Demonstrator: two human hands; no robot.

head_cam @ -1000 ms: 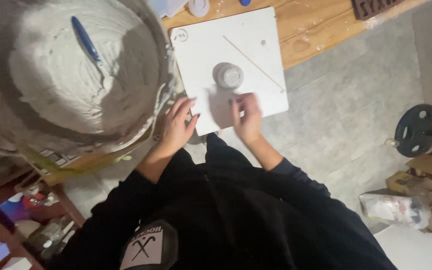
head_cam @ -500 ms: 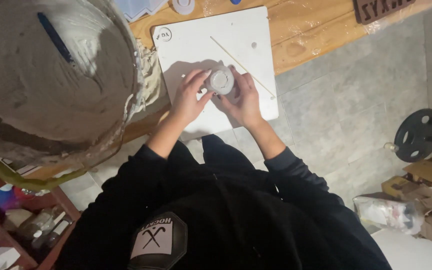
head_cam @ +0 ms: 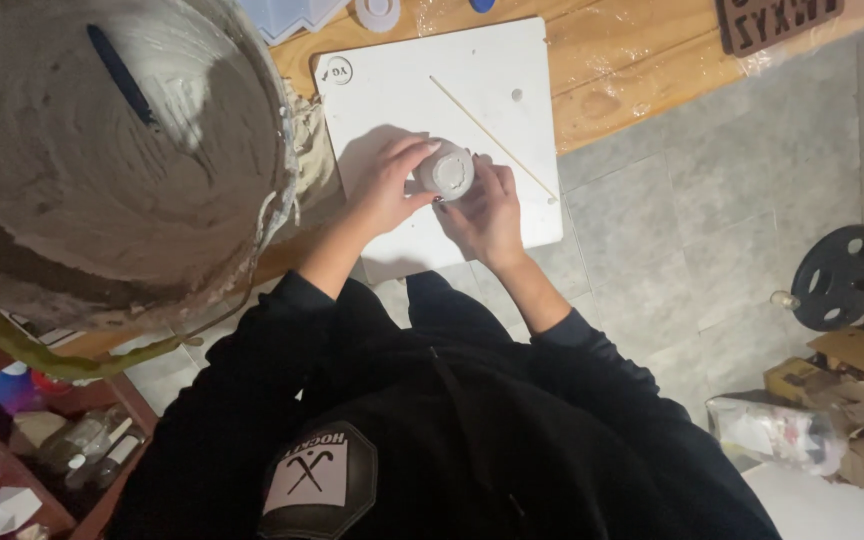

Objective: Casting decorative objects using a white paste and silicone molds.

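Since half a second ago, little change: both my hands still cup the small white round mould (head_cam: 447,170) over the white board (head_cam: 512,60). Left hand (head_cam: 384,188), right hand (head_cam: 487,212) closed round it; round face up, axis roughly vertical.

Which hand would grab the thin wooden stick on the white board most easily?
The right hand, probably. Both hands hold the small round white cup, but the thin wooden stick lies beside the right one; the left hand is farther.
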